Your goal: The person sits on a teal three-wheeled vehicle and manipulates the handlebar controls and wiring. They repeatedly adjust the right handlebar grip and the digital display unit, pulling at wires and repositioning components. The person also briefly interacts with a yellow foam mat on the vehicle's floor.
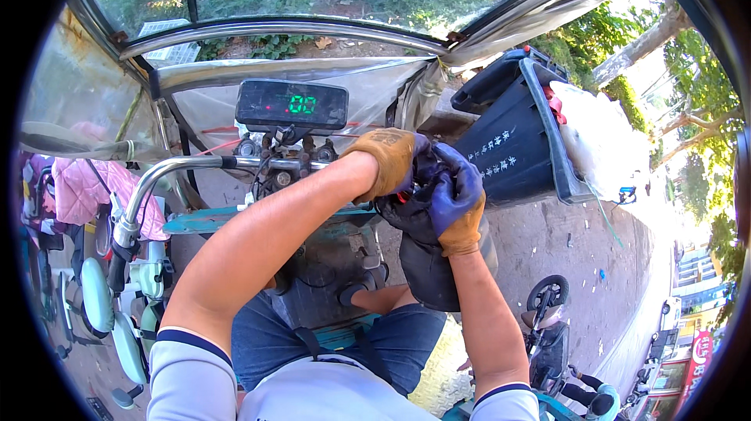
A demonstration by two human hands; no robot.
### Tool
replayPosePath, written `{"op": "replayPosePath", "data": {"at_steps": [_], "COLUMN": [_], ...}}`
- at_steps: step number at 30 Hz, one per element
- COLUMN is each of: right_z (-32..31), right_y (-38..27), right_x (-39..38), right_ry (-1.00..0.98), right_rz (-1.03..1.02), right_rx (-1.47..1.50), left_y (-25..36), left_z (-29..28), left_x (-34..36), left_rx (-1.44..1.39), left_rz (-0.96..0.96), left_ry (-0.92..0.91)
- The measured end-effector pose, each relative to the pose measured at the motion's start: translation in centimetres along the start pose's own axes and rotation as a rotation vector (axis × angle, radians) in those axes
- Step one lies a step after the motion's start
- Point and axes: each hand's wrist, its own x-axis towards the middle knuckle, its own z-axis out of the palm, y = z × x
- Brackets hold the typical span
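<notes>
Both my hands wear work gloves with purple-blue fingers and orange-brown backs, and they meet at the right end of a vehicle's handlebar (184, 163). My left hand (391, 161) reaches across from the left, its fingers curled and bent downward. Close against it is my right hand (460, 206), with thumb and fingers pinched together. What the fingers grip is hidden between the gloves. Just below them hangs a dark, padded handlebar cover (429, 257), partly behind my right hand. A small red part shows beside the fingertips.
A black display (292, 105) with lit green digits stands mid-handlebar. Ahead is a windshield frame (289, 30). A large dark wheeled bin (512, 139) holding a white bag (598, 135) leans at right. Parked scooters (98, 296) stand left; a motorbike (547, 335) and a person (598, 399) are lower right.
</notes>
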Motion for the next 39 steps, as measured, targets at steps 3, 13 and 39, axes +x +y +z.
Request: {"op": "replayPosePath", "data": {"at_steps": [3, 13, 39], "right_z": [-0.2, 1.2, 0.3], "right_y": [1.2, 1.5, -1.4], "right_x": [-0.9, 0.4, 1.1], "right_ry": [0.088, -0.206, -0.168], "right_rz": [0.065, 0.229, -0.286], "right_rx": [0.006, -0.103, -0.320], "left_y": [0.8, -4.2, -5.0], "left_z": [0.6, -1.0, 0.5], "left_x": [-0.1, -2.4, -2.6], "left_rx": [0.143, -0.760, -1.491], "left_rz": [0.018, -0.087, 0.030], "left_ry": [0.141, 0.116, -0.086]}}
